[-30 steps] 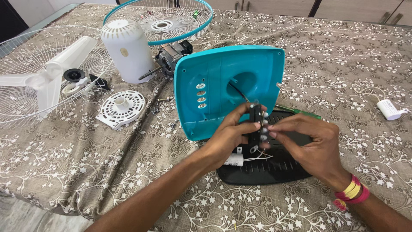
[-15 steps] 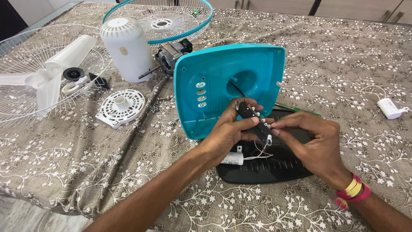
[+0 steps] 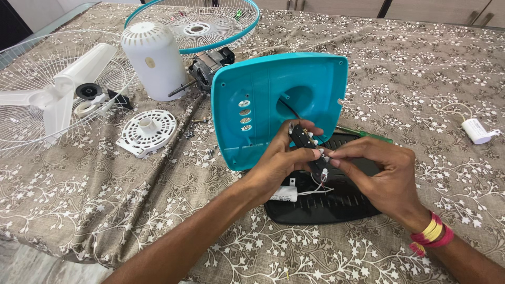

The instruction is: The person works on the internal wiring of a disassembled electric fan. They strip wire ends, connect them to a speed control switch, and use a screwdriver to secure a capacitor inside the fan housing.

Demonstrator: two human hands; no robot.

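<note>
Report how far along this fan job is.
Done: the fan lies in parts on the table: white blades, cage, motor and white motor cover. In hand: the left hand and right hand hold the black switch block before the upright teal housing. Left: everything is unassembled.

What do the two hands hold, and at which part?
Left hand grips the small black switch block by its upper body; right hand pinches its lower end.
</note>
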